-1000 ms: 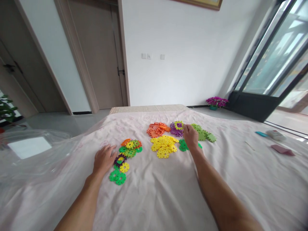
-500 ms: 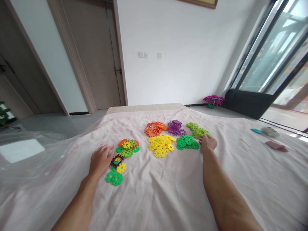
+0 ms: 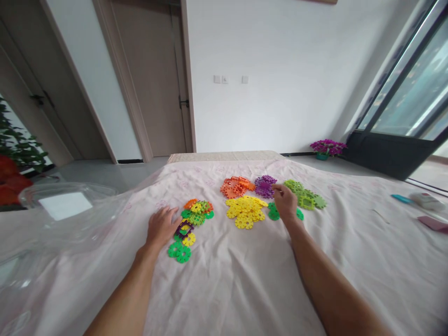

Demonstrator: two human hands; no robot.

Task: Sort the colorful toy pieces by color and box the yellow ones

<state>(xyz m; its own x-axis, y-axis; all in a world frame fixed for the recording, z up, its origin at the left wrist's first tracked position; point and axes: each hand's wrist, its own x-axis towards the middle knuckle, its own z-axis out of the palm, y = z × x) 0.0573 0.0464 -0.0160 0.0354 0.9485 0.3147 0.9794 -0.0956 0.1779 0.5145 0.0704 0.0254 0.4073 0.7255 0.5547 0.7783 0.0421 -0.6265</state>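
Observation:
My left hand (image 3: 163, 227) lies on the cloth with its fingers apart, beside a mixed heap of plastic building pieces (image 3: 197, 219) in green, yellow, orange and purple. Its fingertips are close to a square purple piece (image 3: 184, 229). Over the dark green pile (image 3: 273, 212) reaches my right hand (image 3: 286, 201), its fingers drawn together at the right edge of the purple pile (image 3: 265, 185). Whatever those fingers hold, if anything, is hidden. Yellow discs (image 3: 246, 211), orange pieces (image 3: 235, 186) and light green pieces (image 3: 304, 193) form separate piles around it.
A pale wrinkled cloth (image 3: 238, 289) covers the surface. Clear plastic containers (image 3: 105, 200) stand at the left. A blue item (image 3: 401, 199), a whitish object (image 3: 426, 201) and a pink item (image 3: 433, 224) lie at the far right.
My right hand has moved left from the light green pile to the edge of the purple one, now covering part of the dark green pile. The view has turned slightly left.

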